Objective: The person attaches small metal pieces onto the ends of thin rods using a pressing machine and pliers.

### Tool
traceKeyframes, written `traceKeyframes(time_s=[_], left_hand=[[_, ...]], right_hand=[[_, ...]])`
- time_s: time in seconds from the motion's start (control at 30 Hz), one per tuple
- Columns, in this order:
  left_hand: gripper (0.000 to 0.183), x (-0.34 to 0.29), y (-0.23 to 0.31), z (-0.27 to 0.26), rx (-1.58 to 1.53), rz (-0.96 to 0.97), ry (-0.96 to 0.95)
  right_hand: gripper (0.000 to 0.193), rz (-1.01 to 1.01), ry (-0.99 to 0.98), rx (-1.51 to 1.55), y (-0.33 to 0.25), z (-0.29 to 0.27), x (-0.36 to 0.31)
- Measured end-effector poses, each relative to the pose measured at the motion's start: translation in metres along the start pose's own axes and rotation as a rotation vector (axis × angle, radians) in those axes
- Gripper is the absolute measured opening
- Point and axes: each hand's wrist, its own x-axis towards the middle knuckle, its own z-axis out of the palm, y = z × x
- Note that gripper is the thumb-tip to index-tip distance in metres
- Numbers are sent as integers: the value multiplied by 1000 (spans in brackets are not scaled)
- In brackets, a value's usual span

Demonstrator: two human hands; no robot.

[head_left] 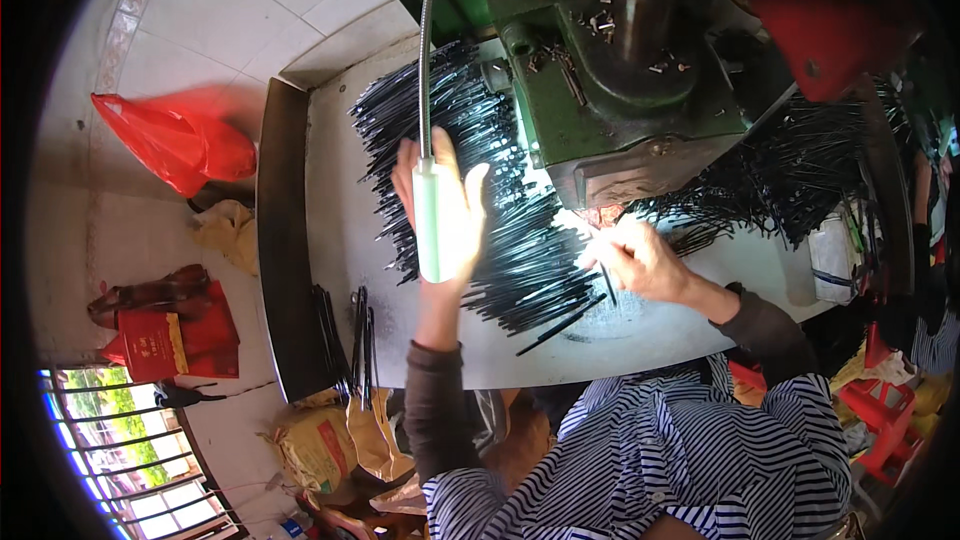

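Note:
A broad pile of thin black rods (510, 240) lies on the pale metal worktable. My left hand (460, 225) rests over the pile with its fingers spread; a lit tube lamp (428, 230) hides part of it. At the green machine's lower front edge, my right hand (640, 255) is closed in a pinch. One thin black rod (609, 286) hangs from its fingertips. Strong glare there blurs where the rod's upper end meets the machine (640, 175).
More dark rods (790, 170) are heaped right of the machine. The table (340, 170) has a raised dark left side (285, 240). A flexible metal lamp stem (427, 50) crosses above the pile. Small metal bits (600, 22) lie on the machine. Red bags (185, 145) hang at left.

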Motion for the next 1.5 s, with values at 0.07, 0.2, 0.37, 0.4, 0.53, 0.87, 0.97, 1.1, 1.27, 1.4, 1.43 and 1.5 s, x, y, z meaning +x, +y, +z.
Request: traceKeyframes(time_s=[0.07, 0.2, 0.37, 0.4, 0.53, 0.87, 0.97, 1.1, 1.27, 1.4, 1.43, 1.5], left_hand=[[75, 5, -24, 2, 162, 65, -134], [107, 1, -41, 17, 205, 75, -270], [114, 21, -46, 11, 112, 121, -234], [114, 22, -58, 15, 65, 156, -198], [125, 35, -59, 17, 74, 242, -193], [95, 36, -56, 12, 16, 142, -301], [77, 33, -45, 10, -27, 148, -234], [70, 32, -33, 0, 104, 223, -134], [59, 27, -41, 7, 136, 230, -139], [51, 29, -47, 5, 126, 247, -149], [49, 32, -45, 4, 86, 264, -141], [47, 24, -37, -4, 116, 282, -162]], right_hand=[[20, 26, -33, 30, -10, 12, -7], [21, 69, -77, 84, -4, 22, -12], [21, 181, -77, 109, -5, 20, -11], [22, 91, -70, 75, -3, 22, -13], [22, 102, -91, 80, 0, 20, -14], [23, 86, -75, 73, 3, 24, -15], [23, 70, -66, 50, 2, 23, -15], [24, 44, -50, 62, 5, 25, -16], [24, 10, -40, 42, 10, 28, -17], [25, 24, -68, 65, 10, 29, -18], [25, 26, -66, 65, 10, 28, -17], [24, 7, -60, 52, 8, 26, -17]])
